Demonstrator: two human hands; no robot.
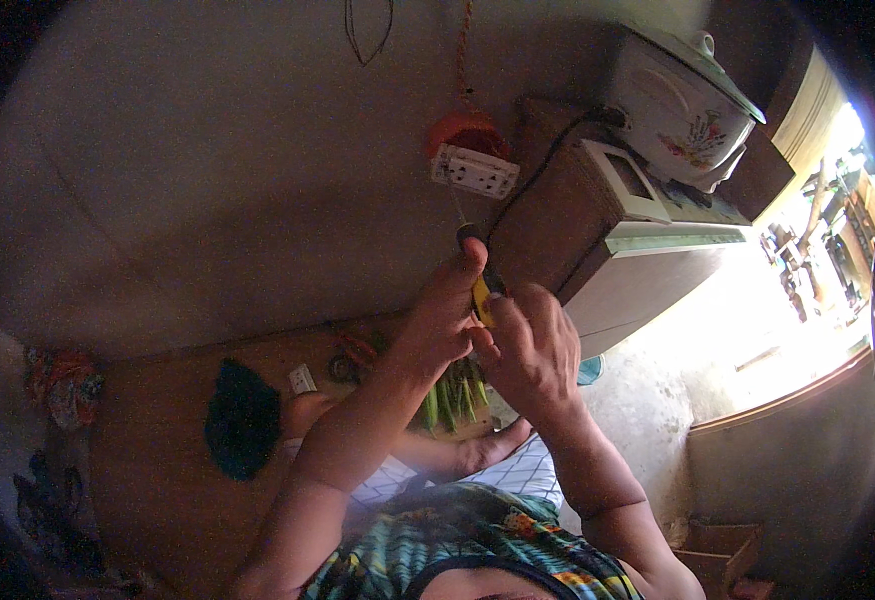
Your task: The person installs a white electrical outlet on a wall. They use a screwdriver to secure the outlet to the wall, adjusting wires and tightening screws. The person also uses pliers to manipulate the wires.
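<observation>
Both hands are raised in front of my chest around a screwdriver (pixel 482 300) with a yellow and black handle. My left hand (pixel 445 310) is closed on the handle, its thumb laid up along the side. My right hand (pixel 539 345) is curled at the handle's lower end, fingers bent in. The thin shaft points up toward a white socket panel (pixel 477 173), which hangs in front of an orange-red box (pixel 465 132) on a twisted cord (pixel 465 50). Whether the tip touches the panel I cannot tell.
Right of the panel stands a cabinet (pixel 647 270) bearing a white flowered container (pixel 682 110); a black cable (pixel 537 170) runs down beside it. Below my arms lie green vegetables (pixel 452 400), a dark green cloth (pixel 240 420) and a small white socket plate (pixel 302 379). A bright doorway opens on the right.
</observation>
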